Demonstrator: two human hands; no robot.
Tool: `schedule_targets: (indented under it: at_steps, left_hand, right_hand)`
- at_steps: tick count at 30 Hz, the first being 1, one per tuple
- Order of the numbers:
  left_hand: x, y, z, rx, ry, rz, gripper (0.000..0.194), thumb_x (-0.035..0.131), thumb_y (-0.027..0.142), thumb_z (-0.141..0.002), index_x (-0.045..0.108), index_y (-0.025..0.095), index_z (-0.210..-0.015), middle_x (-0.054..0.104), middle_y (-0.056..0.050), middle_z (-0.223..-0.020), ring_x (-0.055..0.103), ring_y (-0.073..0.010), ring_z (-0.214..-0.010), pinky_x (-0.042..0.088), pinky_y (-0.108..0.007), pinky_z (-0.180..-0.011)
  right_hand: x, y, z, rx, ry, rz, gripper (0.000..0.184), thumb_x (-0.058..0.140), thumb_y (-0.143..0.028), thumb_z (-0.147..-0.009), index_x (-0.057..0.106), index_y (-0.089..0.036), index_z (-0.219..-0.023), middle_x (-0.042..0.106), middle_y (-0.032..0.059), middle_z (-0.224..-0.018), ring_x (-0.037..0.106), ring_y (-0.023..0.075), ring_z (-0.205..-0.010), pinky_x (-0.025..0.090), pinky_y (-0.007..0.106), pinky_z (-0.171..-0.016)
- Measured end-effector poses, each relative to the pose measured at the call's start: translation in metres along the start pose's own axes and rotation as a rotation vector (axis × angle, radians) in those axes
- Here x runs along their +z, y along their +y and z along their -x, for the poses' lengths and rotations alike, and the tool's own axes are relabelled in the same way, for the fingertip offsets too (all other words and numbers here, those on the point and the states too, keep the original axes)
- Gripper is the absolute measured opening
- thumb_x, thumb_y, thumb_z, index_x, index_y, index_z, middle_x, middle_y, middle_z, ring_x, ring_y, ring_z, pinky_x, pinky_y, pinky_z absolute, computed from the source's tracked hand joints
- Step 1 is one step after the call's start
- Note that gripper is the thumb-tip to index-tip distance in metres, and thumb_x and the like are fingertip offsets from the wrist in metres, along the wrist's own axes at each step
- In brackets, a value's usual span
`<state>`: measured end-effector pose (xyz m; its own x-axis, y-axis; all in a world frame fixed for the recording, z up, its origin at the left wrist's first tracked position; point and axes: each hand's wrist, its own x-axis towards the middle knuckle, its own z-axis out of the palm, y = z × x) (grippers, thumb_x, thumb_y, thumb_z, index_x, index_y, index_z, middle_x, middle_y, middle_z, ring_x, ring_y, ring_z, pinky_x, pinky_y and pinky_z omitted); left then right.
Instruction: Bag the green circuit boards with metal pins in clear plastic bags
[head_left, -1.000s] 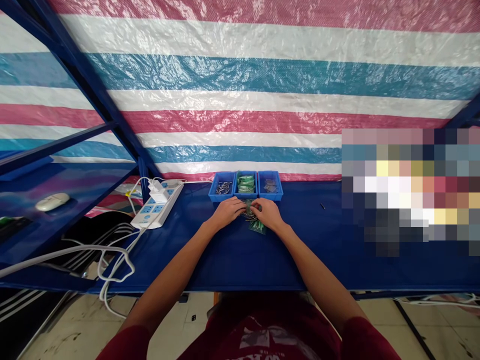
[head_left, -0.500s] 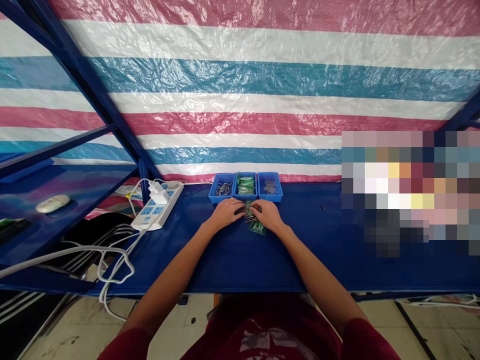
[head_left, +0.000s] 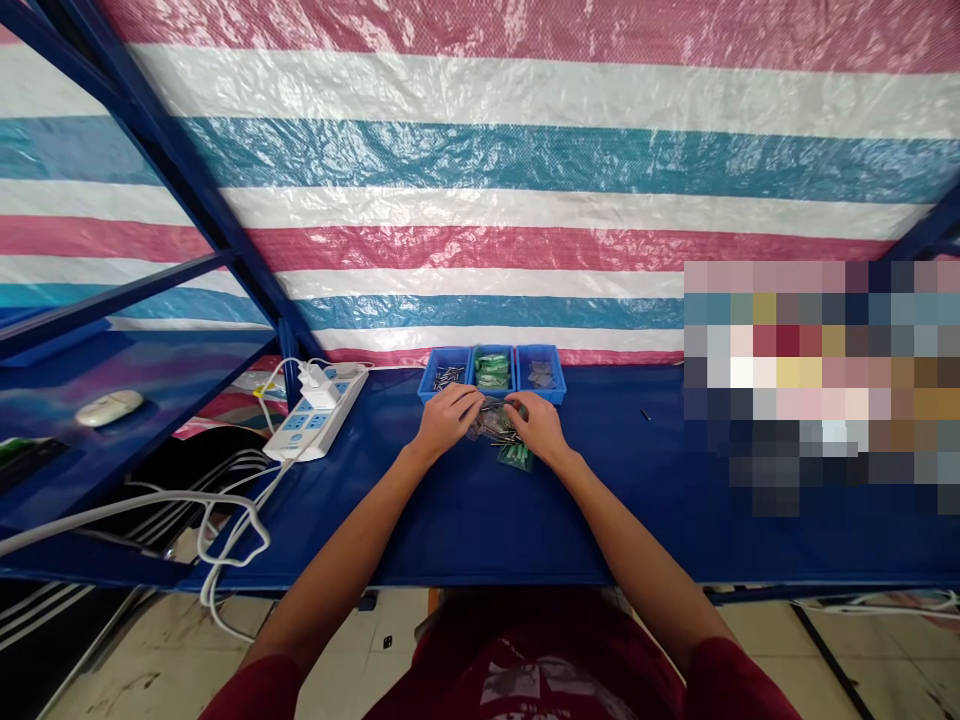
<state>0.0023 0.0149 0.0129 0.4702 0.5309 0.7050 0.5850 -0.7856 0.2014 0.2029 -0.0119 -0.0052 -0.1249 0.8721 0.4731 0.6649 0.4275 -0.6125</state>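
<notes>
A small clear plastic bag (head_left: 480, 424) is stretched between my hands over the blue tabletop. My left hand (head_left: 444, 420) is closed on its left side, fingertips at the top edge. At the opposite corner, my right hand (head_left: 534, 424) pinches the bag between thumb and fingers. Just below lie several thin metal pins or screws (head_left: 508, 437), partly covered by the bag and my right fingers; their exact kind is too small to tell. Under them is a green-tinted plastic packet (head_left: 516, 457) with pale pieces in it.
Three blue bins stand behind my hands: one with metal pieces (head_left: 448, 378), one with green packets (head_left: 492, 372), one with clear bags (head_left: 540, 374). A white power strip (head_left: 315, 415) with cables lies left. A small dark piece (head_left: 645, 414) lies right, near a blurred area.
My left hand has shifted slightly left and away from me, its fingers rising. The clear bag now shows spread between both hands, where the pins and green packet were more exposed before.
</notes>
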Motion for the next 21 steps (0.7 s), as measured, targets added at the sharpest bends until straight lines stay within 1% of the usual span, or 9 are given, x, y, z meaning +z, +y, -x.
schedule_targets:
  at_steps: [2, 4, 7, 9, 12, 15, 17, 19, 21]
  left_hand:
    - [-0.001, 0.005, 0.000, -0.057, 0.079, 0.061, 0.025, 0.047, 0.029, -0.094, 0.069, 0.017, -0.093, 0.070, -0.010, -0.093, 0.064, -0.0194, -0.089, 0.048, -0.032, -0.085]
    - [0.001, 0.010, 0.000, -0.126, 0.102, 0.148, 0.027, 0.045, 0.030, -0.095, 0.068, 0.016, -0.093, 0.071, -0.009, -0.088, 0.065, -0.0184, -0.084, 0.049, -0.031, -0.083]
    - [0.005, 0.018, 0.001, -0.273, 0.088, 0.288, 0.029, 0.047, 0.035, -0.093, 0.068, 0.016, -0.091, 0.071, -0.007, -0.084, 0.065, -0.0163, -0.073, 0.051, -0.028, -0.077]
    - [0.007, 0.022, 0.000, -0.400, 0.067, 0.427, 0.030, 0.051, 0.040, -0.090, 0.068, 0.015, -0.091, 0.070, -0.006, -0.081, 0.062, -0.0149, -0.065, 0.051, -0.027, -0.067]
    - [0.007, 0.026, -0.004, -0.559, -0.029, 0.702, 0.034, 0.061, 0.046, -0.082, 0.066, 0.013, -0.090, 0.068, -0.004, -0.073, 0.058, -0.0133, -0.054, 0.048, -0.024, -0.051]
    - [0.004, 0.027, -0.007, -0.620, -0.107, 0.836, 0.032, 0.068, 0.045, -0.075, 0.066, 0.013, -0.077, 0.064, -0.002, -0.064, 0.053, -0.0108, -0.048, 0.045, -0.023, -0.047]
    - [0.002, 0.027, -0.008, -0.629, -0.123, 0.849, 0.031, 0.069, 0.043, -0.074, 0.064, 0.013, -0.070, 0.062, -0.001, -0.061, 0.052, -0.0101, -0.048, 0.044, -0.022, -0.048]
    - [-0.001, 0.025, -0.009, -0.638, -0.142, 0.850, 0.030, 0.070, 0.042, -0.073, 0.064, 0.013, -0.067, 0.061, -0.001, -0.057, 0.051, -0.0103, -0.048, 0.042, -0.022, -0.048]
    - [-0.004, 0.022, -0.009, -0.656, -0.165, 0.840, 0.030, 0.070, 0.041, -0.072, 0.062, 0.014, -0.061, 0.058, 0.000, -0.051, 0.049, -0.0102, -0.046, 0.039, -0.022, -0.047]
  right_hand:
    - [0.000, -0.001, 0.000, -0.021, 0.039, -0.069, 0.025, 0.050, -0.033, -0.091, 0.064, -0.018, -0.106, 0.064, 0.0043, -0.086, 0.052, 0.0131, -0.057, 0.042, 0.027, -0.063]
    - [-0.001, -0.004, 0.000, -0.052, 0.048, -0.146, 0.028, 0.051, -0.039, -0.091, 0.064, -0.018, -0.106, 0.063, 0.0044, -0.086, 0.051, 0.0123, -0.055, 0.043, 0.027, -0.063]
    - [-0.002, -0.009, 0.001, -0.101, 0.035, -0.228, 0.028, 0.049, -0.043, -0.091, 0.065, -0.019, -0.091, 0.063, 0.0038, -0.080, 0.051, 0.0132, -0.057, 0.043, 0.026, -0.061]
    - [-0.004, -0.012, 0.001, -0.121, 0.040, -0.249, 0.031, 0.046, -0.042, -0.093, 0.063, -0.019, -0.081, 0.061, 0.0034, -0.074, 0.052, 0.0141, -0.059, 0.042, 0.026, -0.060]
    - [-0.005, -0.015, 0.001, -0.122, 0.075, -0.254, 0.032, 0.045, -0.041, -0.093, 0.062, -0.019, -0.077, 0.060, 0.0032, -0.071, 0.052, 0.0144, -0.061, 0.042, 0.026, -0.061]
    - [-0.005, -0.014, 0.001, -0.110, 0.091, -0.263, 0.032, 0.046, -0.041, -0.093, 0.062, -0.019, -0.078, 0.061, 0.0032, -0.072, 0.051, 0.0142, -0.060, 0.042, 0.026, -0.060]
    - [-0.005, -0.014, 0.001, -0.103, 0.084, -0.275, 0.030, 0.047, -0.042, -0.092, 0.064, -0.019, -0.082, 0.061, 0.0036, -0.075, 0.052, 0.0140, -0.060, 0.043, 0.026, -0.060]
    - [-0.005, -0.013, 0.002, -0.100, 0.082, -0.311, 0.030, 0.045, -0.041, -0.093, 0.064, -0.019, -0.095, 0.062, 0.0042, -0.081, 0.052, 0.0135, -0.060, 0.043, 0.026, -0.060]
    - [-0.006, -0.014, 0.002, -0.104, 0.085, -0.370, 0.033, 0.038, -0.039, -0.096, 0.061, -0.020, -0.109, 0.061, 0.0044, -0.087, 0.052, 0.0125, -0.058, 0.045, 0.026, -0.060]
